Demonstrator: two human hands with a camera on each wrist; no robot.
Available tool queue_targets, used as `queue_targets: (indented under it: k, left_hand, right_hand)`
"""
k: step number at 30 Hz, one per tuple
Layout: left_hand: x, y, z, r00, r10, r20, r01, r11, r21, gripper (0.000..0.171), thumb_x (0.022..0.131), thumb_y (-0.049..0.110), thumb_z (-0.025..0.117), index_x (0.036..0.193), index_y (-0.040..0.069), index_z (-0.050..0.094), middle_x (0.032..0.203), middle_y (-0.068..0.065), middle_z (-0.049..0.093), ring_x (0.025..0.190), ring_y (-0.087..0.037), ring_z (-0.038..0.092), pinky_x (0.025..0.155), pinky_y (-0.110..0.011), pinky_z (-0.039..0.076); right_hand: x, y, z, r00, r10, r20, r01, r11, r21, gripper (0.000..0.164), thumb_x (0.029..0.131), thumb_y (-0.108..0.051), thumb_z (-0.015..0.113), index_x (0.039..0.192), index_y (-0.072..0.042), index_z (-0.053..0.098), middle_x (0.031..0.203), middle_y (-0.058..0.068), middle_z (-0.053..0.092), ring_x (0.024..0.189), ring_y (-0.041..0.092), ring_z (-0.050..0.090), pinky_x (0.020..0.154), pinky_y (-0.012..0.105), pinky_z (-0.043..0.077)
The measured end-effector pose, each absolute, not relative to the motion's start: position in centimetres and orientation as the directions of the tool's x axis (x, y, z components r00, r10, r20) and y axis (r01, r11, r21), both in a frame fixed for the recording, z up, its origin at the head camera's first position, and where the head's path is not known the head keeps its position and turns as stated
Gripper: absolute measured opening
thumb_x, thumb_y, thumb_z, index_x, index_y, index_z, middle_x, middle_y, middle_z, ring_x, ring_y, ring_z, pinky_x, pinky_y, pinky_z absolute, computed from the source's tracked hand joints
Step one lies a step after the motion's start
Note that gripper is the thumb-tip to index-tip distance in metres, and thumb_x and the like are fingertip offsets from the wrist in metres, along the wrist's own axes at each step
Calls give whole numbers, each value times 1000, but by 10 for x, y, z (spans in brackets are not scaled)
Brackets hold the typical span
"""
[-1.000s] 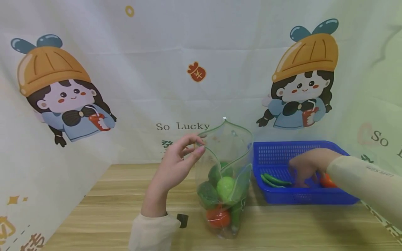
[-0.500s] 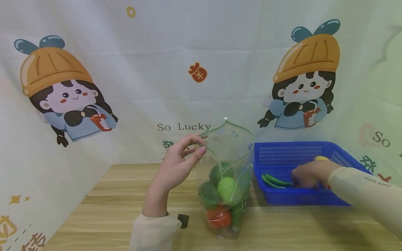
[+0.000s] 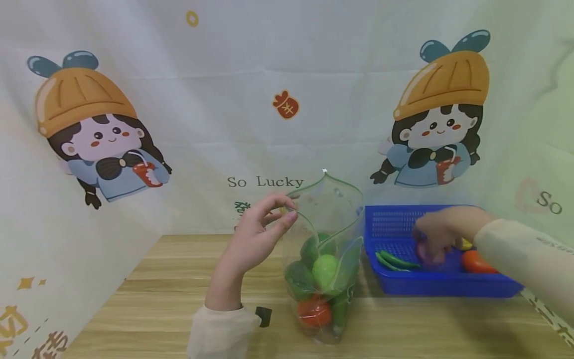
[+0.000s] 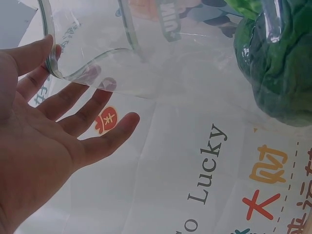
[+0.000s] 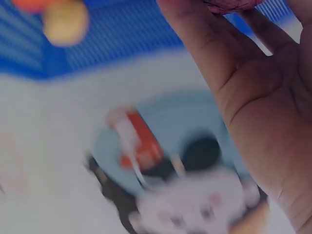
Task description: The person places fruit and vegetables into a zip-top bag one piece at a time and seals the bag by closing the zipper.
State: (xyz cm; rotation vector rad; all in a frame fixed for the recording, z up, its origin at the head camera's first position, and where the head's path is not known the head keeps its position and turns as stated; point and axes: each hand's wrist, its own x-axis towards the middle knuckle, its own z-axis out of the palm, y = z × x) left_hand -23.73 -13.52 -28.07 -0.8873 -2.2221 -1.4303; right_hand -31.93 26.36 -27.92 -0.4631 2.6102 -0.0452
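My left hand (image 3: 262, 234) pinches the green-edged rim of a clear zip bag (image 3: 341, 199) between thumb and fingers, keeping its mouth apart. Through the plastic show a tomato (image 3: 315, 312), a light green round vegetable (image 3: 325, 269) and several dark green vegetables (image 3: 298, 280). In the left wrist view, the thumb and fingertips of that hand (image 4: 63, 117) meet the bag's edge, with a leafy dark green vegetable (image 4: 280, 63) at right. Over the blue basket (image 3: 448, 285), my right hand (image 3: 448, 227) grips a round purple vegetable (image 3: 429, 253); its kind is unclear. The right wrist view shows only its pink-purple underside (image 5: 234, 5).
In the basket, green chili peppers (image 3: 396, 260) lie at left, and a red-orange vegetable (image 3: 479, 262) and a partly covered yellow item (image 3: 465, 244) at right. The basket stands just right of the bag on the wooden table (image 3: 148, 299). A printed cloth (image 3: 202, 124) hangs behind.
My right hand, earlier low in the basket, has risen slightly with the purple vegetable in its fingers, exposing the red-orange and yellow items. The left hand keeps its hold on the bag rim.
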Motion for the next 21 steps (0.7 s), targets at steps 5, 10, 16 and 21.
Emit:
queue_targets:
  k: [5,10,16,21]
  left_hand:
    - [-238,-134,-282,-741,319,591,670,289,684,8,107,15,64,114,11,66,139,-13,67,149,-27,52,118,-56,51]
    - [-237,-136,-283,-740,315,595,671,289,682,8,108,15,64,114,10,66,137,-11,68,148,-28,53,118,-56,51]
    - [-237,-136,-282,-736,315,599,675,294,676,8,108,16,64,114,11,66,139,-11,67,147,-28,54,117,-57,51]
    - [-235,-135,-282,-744,319,587,667,301,682,10,108,17,63,116,12,67,144,-11,65,149,-28,52,118,-57,51]
  right_hand:
    - [-321,239,-196,-826,-476,-302,-490,871,-33,52,94,-21,76,138,1,62,107,8,71,91,21,66,78,42,64]
    - [-298,195,-115,-821,-549,-154,-562,826,48,56,97,-31,76,144,-6,60,127,14,68,109,28,64,84,43,63]
    - [-261,137,-68,-768,-632,-104,-639,764,82,57,96,-42,78,143,-15,61,136,10,66,115,27,62,91,41,60]
    - [-243,107,-73,-742,-650,-162,-670,723,166,48,93,-49,78,134,-27,68,128,-3,71,107,18,65,88,37,57]
